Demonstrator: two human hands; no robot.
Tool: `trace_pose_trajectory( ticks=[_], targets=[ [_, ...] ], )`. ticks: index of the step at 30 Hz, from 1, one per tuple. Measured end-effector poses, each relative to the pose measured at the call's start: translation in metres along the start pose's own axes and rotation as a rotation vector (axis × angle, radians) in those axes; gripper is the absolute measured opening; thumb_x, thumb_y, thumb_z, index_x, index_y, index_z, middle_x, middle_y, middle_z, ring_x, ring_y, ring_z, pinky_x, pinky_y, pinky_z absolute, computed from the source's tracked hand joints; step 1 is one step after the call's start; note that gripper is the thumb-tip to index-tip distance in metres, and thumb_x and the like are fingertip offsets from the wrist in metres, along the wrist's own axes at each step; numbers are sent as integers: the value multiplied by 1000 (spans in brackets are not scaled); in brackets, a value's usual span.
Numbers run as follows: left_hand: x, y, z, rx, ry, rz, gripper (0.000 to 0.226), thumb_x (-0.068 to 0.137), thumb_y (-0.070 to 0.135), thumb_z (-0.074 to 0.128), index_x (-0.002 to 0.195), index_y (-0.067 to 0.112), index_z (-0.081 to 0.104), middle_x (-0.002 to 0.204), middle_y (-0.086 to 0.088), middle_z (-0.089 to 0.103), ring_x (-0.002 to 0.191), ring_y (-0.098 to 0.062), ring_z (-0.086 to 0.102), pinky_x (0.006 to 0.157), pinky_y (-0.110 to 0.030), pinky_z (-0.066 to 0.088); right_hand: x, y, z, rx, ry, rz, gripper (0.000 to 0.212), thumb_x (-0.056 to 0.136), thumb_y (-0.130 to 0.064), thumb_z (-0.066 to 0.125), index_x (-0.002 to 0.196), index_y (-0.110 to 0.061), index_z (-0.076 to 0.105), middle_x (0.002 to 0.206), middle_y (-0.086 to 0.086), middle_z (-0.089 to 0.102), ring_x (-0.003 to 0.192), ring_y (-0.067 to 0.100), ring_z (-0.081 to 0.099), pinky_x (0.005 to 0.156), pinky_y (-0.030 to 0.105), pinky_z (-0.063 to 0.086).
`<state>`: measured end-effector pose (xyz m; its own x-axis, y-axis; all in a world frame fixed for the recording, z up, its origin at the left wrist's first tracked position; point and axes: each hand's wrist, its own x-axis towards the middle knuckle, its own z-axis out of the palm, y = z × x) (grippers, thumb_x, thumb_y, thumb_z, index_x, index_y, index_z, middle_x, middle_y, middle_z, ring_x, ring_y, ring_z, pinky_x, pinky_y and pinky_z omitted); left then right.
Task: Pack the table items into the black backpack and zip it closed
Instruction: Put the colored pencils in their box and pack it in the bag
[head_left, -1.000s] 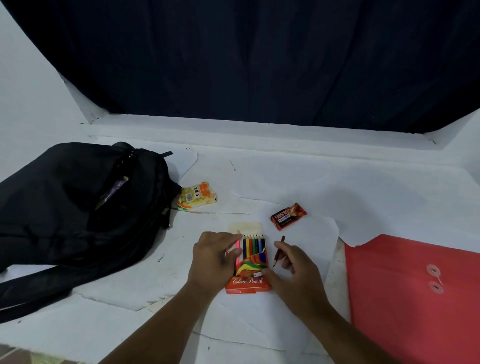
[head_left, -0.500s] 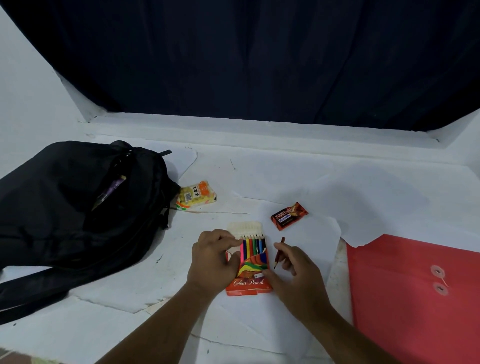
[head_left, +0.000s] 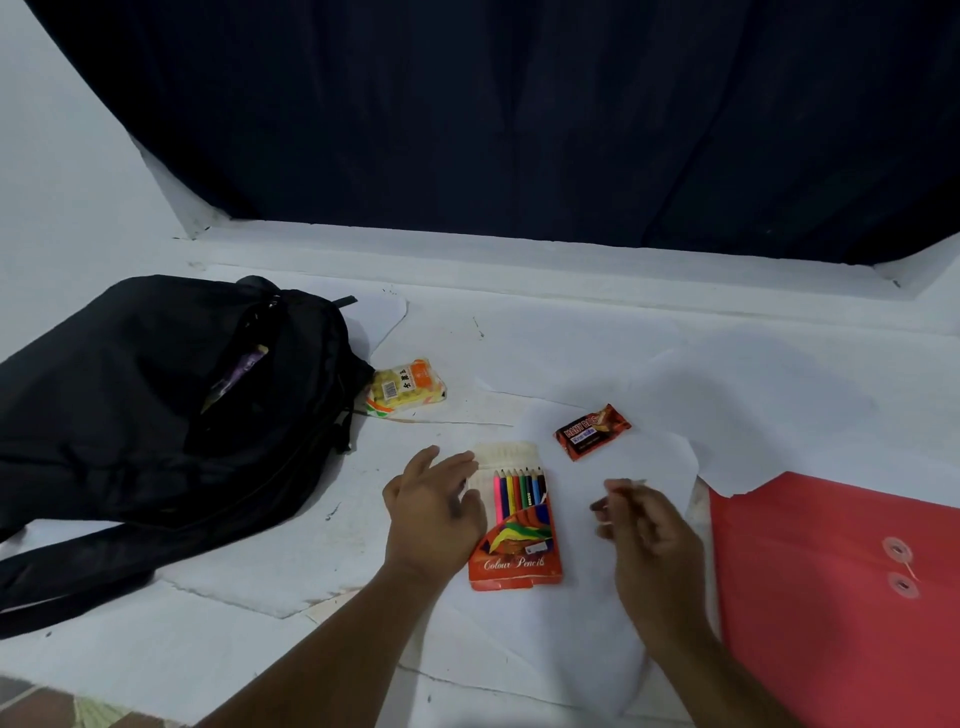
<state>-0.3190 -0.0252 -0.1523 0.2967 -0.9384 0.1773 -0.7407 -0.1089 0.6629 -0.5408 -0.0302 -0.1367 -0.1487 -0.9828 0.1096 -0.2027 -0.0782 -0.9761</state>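
Hands: left hand (head_left: 436, 512) lies with fingers straight and slightly spread, fingertips touching the left edge of the pencil box (head_left: 515, 525); right hand (head_left: 644, 525) hovers just right of the box, fingers loosely curled and blurred, so I cannot tell whether it pinches the loose pencil.
Pencil box: flat on the white table (head_left: 519, 358), flap open at the far end, coloured tips showing.
Step in hand: likely slotting the last pencil in and shutting the flap; steady the box with the left hand, feed the pencil along the row, then tuck the flap fully so nothing spills in the bag.
Red envelope (head_left: 831, 597): at the right edge, well apart from the box.
Chocolate bar (head_left: 592, 431): just beyond the box.
Yellow packet (head_left: 406, 387): farther left, touching the bag's side.
Black backpack (head_left: 156, 415): far left, lying flat, main zip open with something purple inside; carry the closed box there flat.
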Motion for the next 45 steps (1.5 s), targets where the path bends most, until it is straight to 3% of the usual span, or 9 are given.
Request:
trace_pose_trajectory(
  ticks=[3, 8, 12, 14, 17, 21, 26, 34, 45],
  targets=[
    [0, 2, -3, 22, -21, -1, 46, 86, 44, 50, 121, 23, 71, 131, 10, 66, 141, -19, 42, 111, -56, 36, 19, -17, -6, 339, 34, 353, 16, 101, -13, 54, 99, -13, 69, 93, 11, 70, 91, 27, 70, 83, 42, 59],
    [1, 3, -4, 39, -38, -12, 37, 89, 37, 61, 123, 26, 69, 134, 13, 64, 143, -17, 37, 116, -50, 25, 45, -40, -6, 219, -177, 506, 18, 103, -17, 52, 101, -12, 69, 99, 10, 72, 95, 24, 69, 91, 48, 55],
    [1, 7, -6, 32, -52, -27, 45, 85, 44, 54, 123, 27, 69, 133, 12, 65, 142, -17, 38, 116, -53, 26, 47, -50, 19, -127, -233, 225, 15, 100, -26, 55, 95, -21, 68, 91, -6, 74, 90, 12, 70, 77, 38, 55],
    [1, 8, -7, -1, -40, -35, 45, 85, 44, 52, 121, 26, 70, 129, 11, 67, 141, -18, 40, 116, -55, 27, 44, -52, 39, -249, -245, 69, 11, 100, -28, 56, 109, -27, 61, 98, -13, 70, 90, 7, 68, 69, 22, 53],
    [1, 3, -4, -20, -8, -33, 33, 92, 31, 53, 118, 27, 71, 127, 9, 68, 140, -21, 42, 115, -51, 28, 41, -44, 66, -367, -290, -67, 38, 98, -37, 58, 134, -34, 46, 100, -18, 65, 87, 3, 64, 70, 10, 51],
    [1, 2, -3, -29, 17, -10, 32, 91, 16, 54, 115, 25, 73, 123, 7, 70, 139, -22, 43, 110, -45, 26, 39, -24, 78, -406, -354, -174, 45, 97, -36, 60, 140, -28, 48, 102, -10, 74, 81, -2, 63, 87, 22, 57],
    [2, 6, -6, -33, 6, -22, 31, 89, 16, 59, 116, 24, 72, 123, 10, 70, 140, -19, 41, 107, -37, 19, 42, -8, 79, -490, -402, -184, 53, 92, -45, 63, 141, -32, 50, 123, -6, 63, 108, 3, 50, 91, 21, 47],
    [2, 4, -5, -79, 26, -43, 33, 85, 28, 53, 111, 25, 73, 118, 11, 72, 133, -19, 50, 110, -57, 39, 42, 0, 81, -494, -380, -226, 46, 83, -47, 71, 125, -34, 59, 121, -11, 63, 108, 6, 53, 96, 31, 53],
    [1, 7, -5, -41, 21, -56, 36, 85, 31, 51, 113, 26, 73, 122, 12, 70, 133, -16, 49, 113, -53, 36, 42, 3, 78, -554, -441, -343, 40, 75, -52, 64, 110, -32, 69, 117, -15, 68, 107, 6, 58, 97, 32, 52]
  ],
)
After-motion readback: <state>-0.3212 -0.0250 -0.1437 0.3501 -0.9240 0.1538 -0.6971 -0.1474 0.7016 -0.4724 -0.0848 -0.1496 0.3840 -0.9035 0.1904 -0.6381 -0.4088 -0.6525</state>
